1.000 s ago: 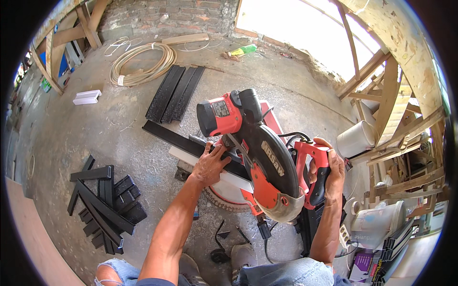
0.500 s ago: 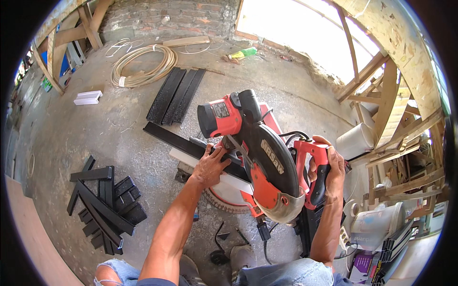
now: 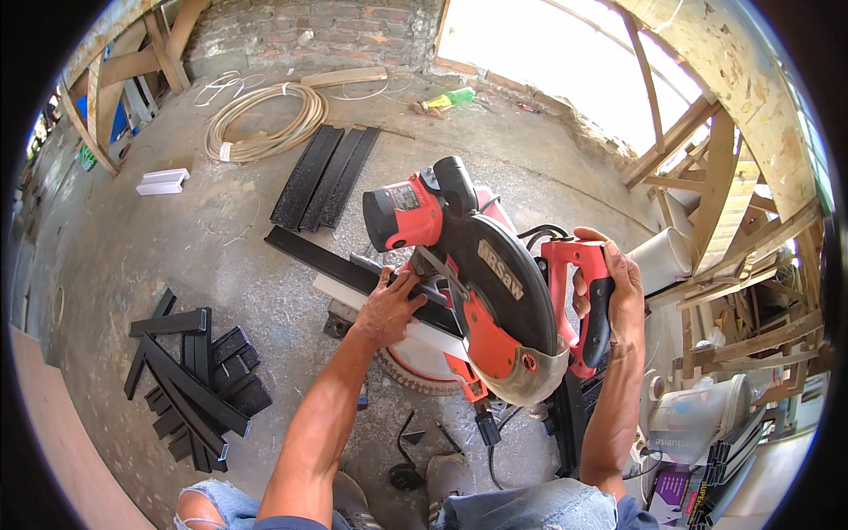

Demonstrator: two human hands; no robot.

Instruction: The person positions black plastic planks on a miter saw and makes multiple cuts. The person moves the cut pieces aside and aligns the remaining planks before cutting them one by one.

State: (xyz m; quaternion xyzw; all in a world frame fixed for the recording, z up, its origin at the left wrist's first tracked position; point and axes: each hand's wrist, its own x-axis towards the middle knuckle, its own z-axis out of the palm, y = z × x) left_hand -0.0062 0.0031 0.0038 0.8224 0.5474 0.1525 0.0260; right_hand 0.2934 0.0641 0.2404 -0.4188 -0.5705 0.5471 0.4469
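A red and black miter saw (image 3: 495, 265) stands on the floor in front of me, its blade guard lowered over the base. My right hand (image 3: 624, 278) is wrapped round the saw's red and black D-shaped handle (image 3: 597, 296). A long black bar (image 3: 318, 258) lies across the saw, on a white strip (image 3: 340, 290) at the saw's base. With its fingers over the bar beside the blade, my left hand (image 3: 390, 309) presses and holds it there. The bar's right end and the blade's edge are hidden behind the guard.
Short black pieces (image 3: 190, 380) lie heaped at left; longer black bars (image 3: 325, 177) lie beyond the saw. Further off are a coiled hose (image 3: 265, 119), a white piece (image 3: 163, 181) and a green bottle (image 3: 450, 99). Wooden framing (image 3: 707, 203) and a white bucket (image 3: 702, 415) stand at right.
My right hand and the saw's head have risen slightly, tilting the motor and guard a little upward. My left hand and the black bar have stayed in place.
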